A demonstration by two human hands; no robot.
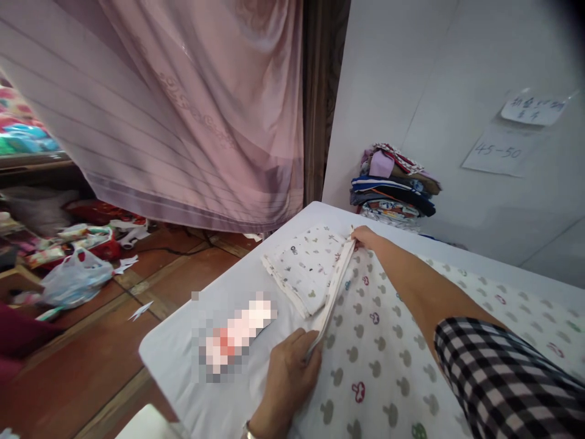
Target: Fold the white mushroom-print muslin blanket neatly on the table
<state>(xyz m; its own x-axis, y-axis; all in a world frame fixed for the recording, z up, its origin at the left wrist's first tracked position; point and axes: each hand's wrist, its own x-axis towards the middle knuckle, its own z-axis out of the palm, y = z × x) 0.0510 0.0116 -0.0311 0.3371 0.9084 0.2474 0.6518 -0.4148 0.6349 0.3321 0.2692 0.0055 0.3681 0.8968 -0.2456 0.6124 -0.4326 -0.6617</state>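
A white cloth printed with small mouse-head shapes (388,341) lies spread over the white table (183,353). My left hand (287,375) pinches the near end of its folded left edge. My right hand (365,236), arm stretched out in a checked sleeve, pinches the far end of the same edge. The edge runs taut between both hands. A smaller folded white printed cloth (304,265) lies just left of that edge, partly under it.
A stack of folded coloured clothes (393,186) sits at the table's far end against the white wall. A pink curtain (183,110) hangs to the left. Plastic bags and scraps (77,274) litter the brown floor. A blurred-out patch (233,335) lies on the table.
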